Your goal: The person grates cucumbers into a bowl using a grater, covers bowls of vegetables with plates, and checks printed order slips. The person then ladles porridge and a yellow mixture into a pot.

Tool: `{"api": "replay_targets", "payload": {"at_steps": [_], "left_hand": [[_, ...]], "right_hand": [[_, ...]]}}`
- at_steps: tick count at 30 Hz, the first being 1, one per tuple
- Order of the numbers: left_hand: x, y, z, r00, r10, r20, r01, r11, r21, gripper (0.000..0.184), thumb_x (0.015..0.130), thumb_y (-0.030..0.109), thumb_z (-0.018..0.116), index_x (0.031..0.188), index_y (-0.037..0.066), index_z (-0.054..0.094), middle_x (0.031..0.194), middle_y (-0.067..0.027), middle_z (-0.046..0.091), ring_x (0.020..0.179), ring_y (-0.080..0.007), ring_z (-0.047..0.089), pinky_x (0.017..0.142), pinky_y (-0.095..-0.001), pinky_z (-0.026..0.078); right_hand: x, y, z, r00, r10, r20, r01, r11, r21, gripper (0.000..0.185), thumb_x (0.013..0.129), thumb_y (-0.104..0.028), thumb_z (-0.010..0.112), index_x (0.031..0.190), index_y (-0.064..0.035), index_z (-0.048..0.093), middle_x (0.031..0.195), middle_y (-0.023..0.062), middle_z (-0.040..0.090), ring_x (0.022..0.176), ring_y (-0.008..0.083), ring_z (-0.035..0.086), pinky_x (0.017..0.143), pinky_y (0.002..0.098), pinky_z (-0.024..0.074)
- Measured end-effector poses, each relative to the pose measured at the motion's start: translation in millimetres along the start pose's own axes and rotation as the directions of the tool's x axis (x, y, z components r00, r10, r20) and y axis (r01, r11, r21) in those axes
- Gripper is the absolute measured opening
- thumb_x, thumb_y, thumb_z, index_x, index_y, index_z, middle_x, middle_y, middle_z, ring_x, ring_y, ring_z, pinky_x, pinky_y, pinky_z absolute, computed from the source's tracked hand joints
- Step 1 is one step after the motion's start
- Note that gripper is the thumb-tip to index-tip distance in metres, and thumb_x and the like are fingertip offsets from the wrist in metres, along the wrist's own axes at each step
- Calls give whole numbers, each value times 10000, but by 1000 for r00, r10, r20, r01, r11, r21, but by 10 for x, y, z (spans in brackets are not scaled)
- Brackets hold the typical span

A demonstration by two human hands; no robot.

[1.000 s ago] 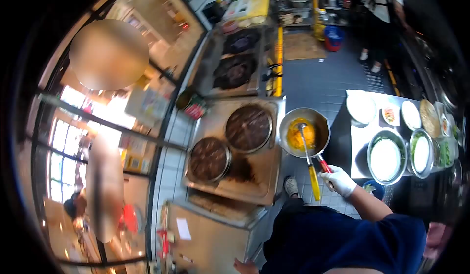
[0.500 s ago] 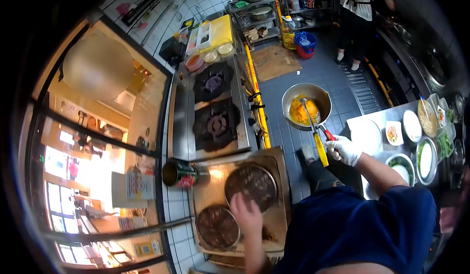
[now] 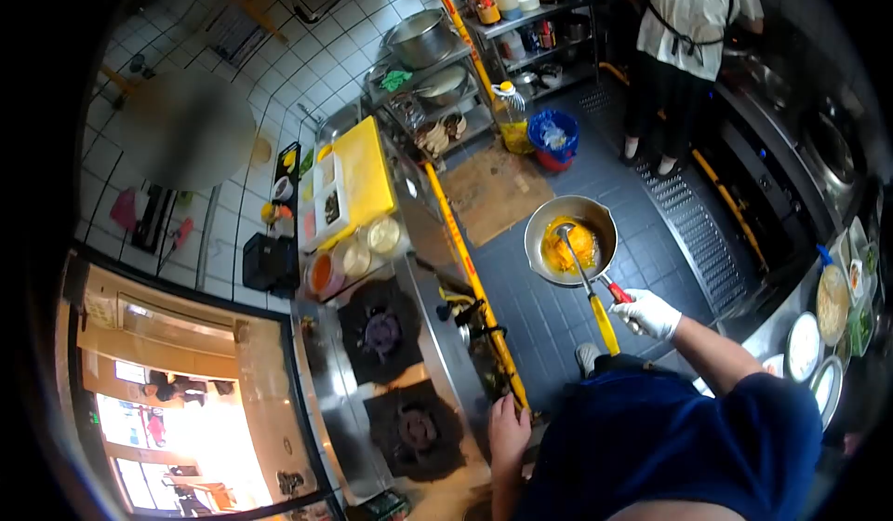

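My right hand, in a white glove, is closed around the red handle of a metal saucepan. The pan hangs above the floor with yellow-orange food in it. A ladle with a yellow grip leans over the rim, its bowl in the food; its grip passes just left of my glove. My bare left hand is at the front edge of the stove, beside the yellow pipe. Its fingers are bent, and what they touch is hidden. Two black burners lie to its left.
A yellow cutting board and sauce tubs stand beyond the stove. A blue-lined bucket and an oil bottle are on the floor ahead. A co-worker stands at the right-hand stoves. Bowls line the right counter.
My view has moved forward and turned toward the stove. My left hand has gone from above the dark round pots to the stove's front edge. The saucepan stays in my right hand.
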State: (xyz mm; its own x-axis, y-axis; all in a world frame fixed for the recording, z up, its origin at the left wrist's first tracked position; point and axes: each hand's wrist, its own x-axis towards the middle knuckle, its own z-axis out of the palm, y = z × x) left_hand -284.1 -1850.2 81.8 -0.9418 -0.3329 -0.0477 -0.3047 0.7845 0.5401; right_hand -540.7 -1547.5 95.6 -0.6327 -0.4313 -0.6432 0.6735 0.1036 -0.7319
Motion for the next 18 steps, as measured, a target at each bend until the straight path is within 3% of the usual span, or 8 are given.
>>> {"api": "replay_targets", "payload": {"at_steps": [1, 3, 7, 11, 13, 15, 18], "left_hand": [[301, 33, -7, 999, 36, 26, -36, 999, 5, 445, 889, 192, 679, 1285, 1, 607, 1243, -212, 618, 1142, -406, 590, 981, -464, 491], [863, 86, 25, 987, -40, 159, 40, 999, -1, 421, 894, 190, 675, 1264, 1, 613, 1227, -211, 625, 1121, -412, 602, 959, -467, 501], [2006, 66, 68, 989, 74, 125, -77, 997, 23, 439, 901, 206, 675, 1284, 3, 609, 1216, -212, 639, 1092, -416, 618, 948, -465, 514], [3282, -145, 82, 986, 32, 166, -36, 999, 20, 462, 902, 204, 674, 1304, -10, 596, 1255, -225, 618, 1159, -409, 586, 987, -459, 498], [4027, -420, 198, 986, 90, 138, -97, 995, 39, 454, 892, 177, 674, 1298, -12, 596, 1223, -231, 625, 1150, -415, 594, 988, -461, 498], [4817, -760, 427, 963, 120, 243, -140, 988, 66, 444, 882, 165, 681, 1278, -16, 599, 1231, -232, 622, 1158, -416, 593, 993, -465, 495], [6037, -592, 344, 932, 231, 280, -275, 953, 130, 430, 869, 154, 694, 1256, -13, 607, 1231, -223, 620, 1147, -414, 593, 984, -468, 498]], "right_hand": [[134, -210, -21, 1000, 2, -15, -3, 1000, -24, 163, 934, -203, 707, 945, -72, 612, 653, -13, 548, 437, 74, 469, 410, 229, 385], [425, -496, -75, 997, -67, -38, 64, 994, -85, 171, 940, -225, 697, 935, -76, 613, 660, -15, 539, 467, 70, 471, 433, 228, 391], [1102, -1053, -184, 996, -58, -67, 59, 998, 5, 159, 944, -211, 687, 954, -68, 617, 660, -22, 523, 471, 74, 459, 433, 234, 382], [1873, -1601, -316, 992, -52, -116, 60, 996, 69, 156, 936, -202, 706, 956, -69, 627, 638, -28, 523, 453, 78, 462, 416, 235, 369], [2287, -1864, -356, 986, -62, -152, 74, 994, 75, 154, 935, -198, 709, 957, -66, 632, 632, -26, 525, 440, 77, 459, 405, 234, 364], [2687, -2145, -402, 983, -26, -180, 42, 995, 87, 154, 937, -195, 707, 963, -64, 630, 632, -24, 526, 437, 75, 460, 404, 232, 368], [3180, -2612, -398, 974, -24, -226, 53, 991, 120, 145, 940, -183, 700, 981, -64, 627, 634, -33, 522, 436, 69, 453, 411, 221, 367]]}}
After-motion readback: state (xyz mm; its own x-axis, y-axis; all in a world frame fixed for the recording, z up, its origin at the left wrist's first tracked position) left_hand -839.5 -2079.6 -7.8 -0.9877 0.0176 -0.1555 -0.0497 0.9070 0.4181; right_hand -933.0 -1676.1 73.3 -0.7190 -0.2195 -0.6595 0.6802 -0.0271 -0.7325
